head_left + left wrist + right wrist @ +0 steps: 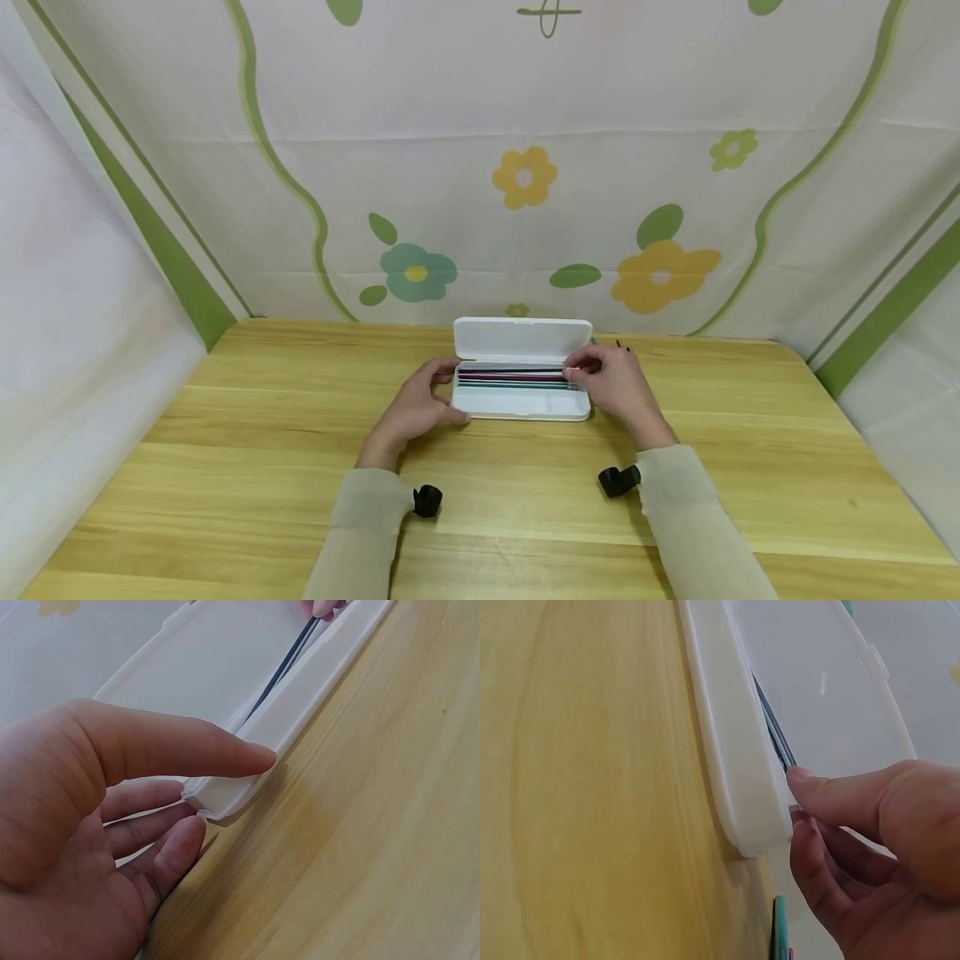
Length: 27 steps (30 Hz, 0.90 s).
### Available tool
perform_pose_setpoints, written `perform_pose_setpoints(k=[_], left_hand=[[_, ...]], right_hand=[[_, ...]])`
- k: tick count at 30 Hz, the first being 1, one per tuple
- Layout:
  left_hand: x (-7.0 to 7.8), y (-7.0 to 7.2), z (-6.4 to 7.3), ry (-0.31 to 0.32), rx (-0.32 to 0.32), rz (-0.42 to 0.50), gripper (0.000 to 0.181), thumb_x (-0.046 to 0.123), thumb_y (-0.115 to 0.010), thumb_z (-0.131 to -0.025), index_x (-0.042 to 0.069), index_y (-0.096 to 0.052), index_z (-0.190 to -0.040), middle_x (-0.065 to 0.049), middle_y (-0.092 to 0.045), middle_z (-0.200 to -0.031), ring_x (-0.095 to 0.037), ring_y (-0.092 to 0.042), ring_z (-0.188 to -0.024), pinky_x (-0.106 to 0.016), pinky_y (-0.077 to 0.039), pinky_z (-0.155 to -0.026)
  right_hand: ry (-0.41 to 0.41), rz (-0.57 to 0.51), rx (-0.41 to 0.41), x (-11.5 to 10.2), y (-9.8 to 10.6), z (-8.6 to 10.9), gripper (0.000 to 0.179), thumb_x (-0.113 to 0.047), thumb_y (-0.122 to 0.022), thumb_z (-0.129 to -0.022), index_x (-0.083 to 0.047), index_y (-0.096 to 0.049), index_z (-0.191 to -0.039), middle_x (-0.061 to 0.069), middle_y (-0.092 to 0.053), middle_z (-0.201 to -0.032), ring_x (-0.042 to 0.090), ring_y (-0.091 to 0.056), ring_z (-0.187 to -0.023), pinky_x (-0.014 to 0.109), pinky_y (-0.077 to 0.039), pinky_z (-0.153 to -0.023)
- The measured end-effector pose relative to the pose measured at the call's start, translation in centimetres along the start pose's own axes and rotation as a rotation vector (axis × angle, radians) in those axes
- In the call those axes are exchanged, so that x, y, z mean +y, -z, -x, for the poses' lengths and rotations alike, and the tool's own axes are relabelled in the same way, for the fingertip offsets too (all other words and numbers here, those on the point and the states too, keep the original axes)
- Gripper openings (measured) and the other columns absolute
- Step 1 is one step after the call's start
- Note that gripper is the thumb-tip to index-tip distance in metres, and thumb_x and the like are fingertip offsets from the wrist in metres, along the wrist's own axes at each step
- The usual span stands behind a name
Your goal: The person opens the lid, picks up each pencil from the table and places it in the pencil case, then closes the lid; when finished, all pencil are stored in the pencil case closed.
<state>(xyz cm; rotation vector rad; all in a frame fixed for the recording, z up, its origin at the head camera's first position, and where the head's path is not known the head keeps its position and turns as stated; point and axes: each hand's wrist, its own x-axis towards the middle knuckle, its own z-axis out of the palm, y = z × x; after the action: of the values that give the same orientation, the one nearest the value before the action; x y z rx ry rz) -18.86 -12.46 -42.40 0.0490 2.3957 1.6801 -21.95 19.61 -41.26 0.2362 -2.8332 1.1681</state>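
Note:
An open white pencil case (pixel 498 405) lies on the table, its lid (pixel 522 340) tilted up at the back. Several thin pencils (pixel 510 382), dark, reddish and green, lie lengthwise inside. My left hand (pixel 415 406) holds the case at its left end, the thumb (pixel 232 756) along the front wall and the other fingers round the corner. At the right end, my right hand (pixel 615 383) pinches the end of a dark pencil (pixel 773 724) between thumb and forefinger. The rest of that pencil slants down into the case.
Beyond the right end of the case, a teal stick-like thing (pixel 780 930) lies partly hidden by the right hand. The wooden table (pixel 247 467) ends at a flowered cloth (pixel 465 200) behind the case. A black wrist camera (pixel 618 481) sits at the right cuff.

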Motion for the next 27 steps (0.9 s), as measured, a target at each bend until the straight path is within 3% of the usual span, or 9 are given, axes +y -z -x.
perform_pose_setpoints(k=[8, 18, 27], left_hand=[[-0.15, 0.04, -0.14, -0.009, -0.001, -0.009, 0.087, -0.001, -0.092, -0.075, 0.014, -0.055, -0.153, -0.016, -0.057, -0.149, -0.024, -0.07, -0.097, -0.044, -0.056, -0.102], [-0.17, 0.06, -0.14, -0.007, 0.004, -0.014, 0.088, -0.001, -0.092, -0.074, 0.013, -0.056, -0.153, -0.017, -0.057, -0.149, -0.025, -0.069, -0.099, -0.044, -0.056, -0.102], [-0.11, 0.03, -0.12, -0.001, 0.008, -0.016, 0.085, 0.0, -0.092, -0.074, 0.013, -0.057, -0.151, -0.016, -0.058, -0.148, -0.026, -0.069, -0.101, -0.044, -0.055, -0.102]], right_hand=[[-0.047, -0.036, 0.006, 0.08, 0.17, 0.2, 0.011, -0.013, -0.08, -0.096, -0.008, -0.081, -0.106, 0.012, -0.077, -0.101, 0.025, -0.069, -0.092, 0.035, -0.056, -0.081], [-0.059, -0.036, 0.025, 0.31, -0.14, 0.06, 0.009, -0.013, -0.082, -0.095, -0.01, -0.084, -0.103, 0.011, -0.076, -0.099, 0.024, -0.06, -0.086, 0.031, -0.049, -0.072], [-0.044, -0.032, 0.045, 0.25, -0.29, 0.09, 0.007, -0.013, -0.081, -0.096, -0.01, -0.084, -0.102, 0.011, -0.08, -0.103, 0.023, -0.064, -0.084, 0.032, -0.052, -0.074]])
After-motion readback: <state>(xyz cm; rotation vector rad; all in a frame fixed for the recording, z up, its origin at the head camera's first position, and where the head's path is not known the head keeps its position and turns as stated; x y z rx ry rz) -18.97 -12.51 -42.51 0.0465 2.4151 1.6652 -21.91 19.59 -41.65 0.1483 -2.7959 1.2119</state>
